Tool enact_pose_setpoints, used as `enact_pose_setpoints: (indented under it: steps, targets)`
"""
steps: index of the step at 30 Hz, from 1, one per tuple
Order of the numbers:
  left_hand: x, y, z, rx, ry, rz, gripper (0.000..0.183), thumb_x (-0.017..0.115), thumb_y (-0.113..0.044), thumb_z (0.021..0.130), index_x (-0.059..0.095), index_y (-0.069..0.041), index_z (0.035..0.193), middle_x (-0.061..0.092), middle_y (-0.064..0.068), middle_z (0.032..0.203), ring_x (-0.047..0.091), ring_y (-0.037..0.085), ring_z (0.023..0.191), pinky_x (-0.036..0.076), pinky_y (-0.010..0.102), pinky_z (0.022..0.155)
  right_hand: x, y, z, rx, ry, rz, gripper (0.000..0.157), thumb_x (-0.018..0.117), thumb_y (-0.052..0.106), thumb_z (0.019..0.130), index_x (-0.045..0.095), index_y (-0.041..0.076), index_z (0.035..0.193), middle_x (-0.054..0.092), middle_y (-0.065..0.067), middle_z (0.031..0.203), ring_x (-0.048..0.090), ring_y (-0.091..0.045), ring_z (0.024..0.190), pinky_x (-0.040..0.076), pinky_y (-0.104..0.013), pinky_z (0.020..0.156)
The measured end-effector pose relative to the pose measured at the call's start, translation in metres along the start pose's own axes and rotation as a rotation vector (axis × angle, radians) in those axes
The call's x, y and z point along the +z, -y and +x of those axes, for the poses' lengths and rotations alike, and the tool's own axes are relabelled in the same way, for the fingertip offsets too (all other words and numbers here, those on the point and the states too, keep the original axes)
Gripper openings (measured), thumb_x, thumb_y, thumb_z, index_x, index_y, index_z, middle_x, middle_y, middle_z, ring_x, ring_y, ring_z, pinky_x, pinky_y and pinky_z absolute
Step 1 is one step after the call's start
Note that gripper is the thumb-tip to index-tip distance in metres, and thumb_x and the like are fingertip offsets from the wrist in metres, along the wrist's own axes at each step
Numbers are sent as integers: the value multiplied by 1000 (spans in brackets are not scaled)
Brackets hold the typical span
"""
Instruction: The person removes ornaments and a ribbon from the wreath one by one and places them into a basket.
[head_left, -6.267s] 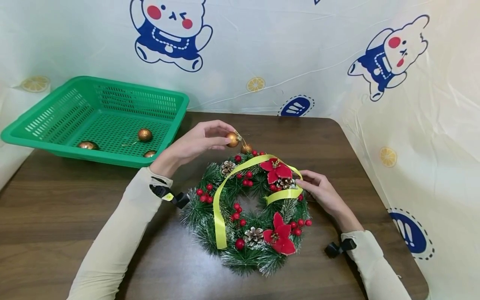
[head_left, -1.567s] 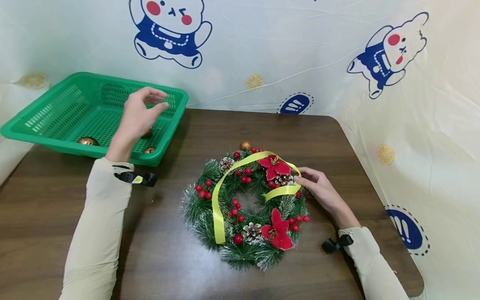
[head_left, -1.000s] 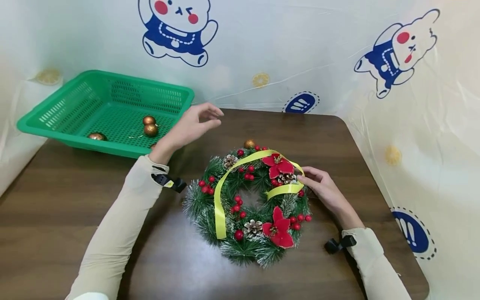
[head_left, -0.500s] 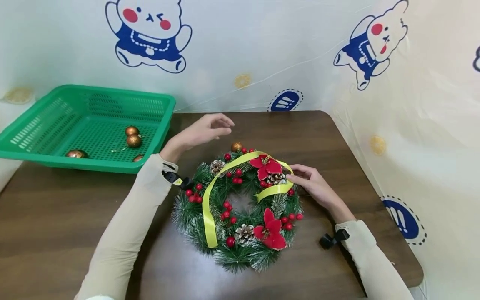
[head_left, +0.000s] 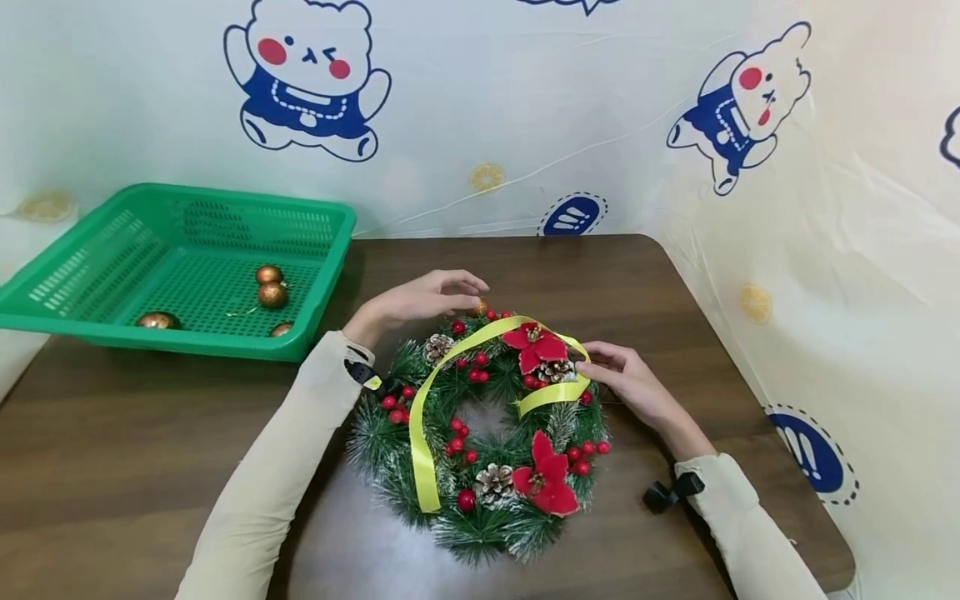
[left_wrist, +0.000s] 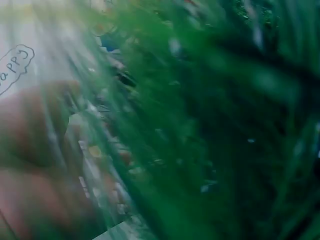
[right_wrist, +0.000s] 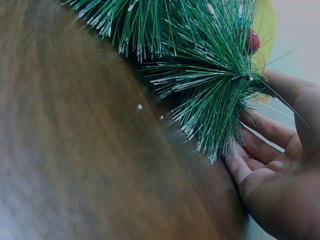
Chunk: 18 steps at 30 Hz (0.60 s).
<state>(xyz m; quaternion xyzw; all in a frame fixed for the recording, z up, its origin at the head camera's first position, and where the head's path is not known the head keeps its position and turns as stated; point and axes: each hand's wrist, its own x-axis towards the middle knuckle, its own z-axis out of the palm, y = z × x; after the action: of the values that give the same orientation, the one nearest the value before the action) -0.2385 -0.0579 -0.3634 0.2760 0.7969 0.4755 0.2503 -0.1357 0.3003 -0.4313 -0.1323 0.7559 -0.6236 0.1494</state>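
Observation:
A green Christmas wreath [head_left: 390, 479] lies on the table, with red berries, pine cones, red poinsettias and a loose yellow ribbon [head_left: 422, 454] across it. My left hand [head_left: 423, 298] is over its far edge, thumb and fingertips right at a gold bauble [head_left: 478, 309] that they partly cover. In the left wrist view, blurred green needles [left_wrist: 200, 130] hide most of that hand. My right hand [head_left: 626, 383] grips the wreath's right side near the ribbon. In the right wrist view, its thumb lies above the needles [right_wrist: 215, 100] and its fingers come from below.
A green plastic basket [head_left: 318, 275] stands at the left of the brown table [head_left: 135, 467]. Inside are several bronze baubles, among them one bauble [head_left: 272, 294] with a gold string. A white printed sheet [head_left: 480, 100] covers the walls behind and to the right.
My left hand, which held a gold bauble earlier, let it go in the basket, then came back right and down to the bauble on the wreath. The right hand keeps its hold.

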Motion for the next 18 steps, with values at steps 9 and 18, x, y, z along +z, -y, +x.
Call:
enact_pose_setpoints:
  steps: [9,18]
  targets:
    - [10,3,4,-17,84,54,51,52,-38,104,45,-14,149,32,10,158,42,26,138,36,51,111,0,-1,-3,-2,7,14,33,62,20,100,61,4,129,65,-12,120,65,-22,104,56,-31,87]
    - [10,7,3,-40,65,46,50,45,-33,107,42,-7,150,47,14,146,48,30,133,38,49,110,1,2,-1,11,4,8,36,64,21,99,60,4,130,65,-13,121,64,-22,105,55,-31,88]
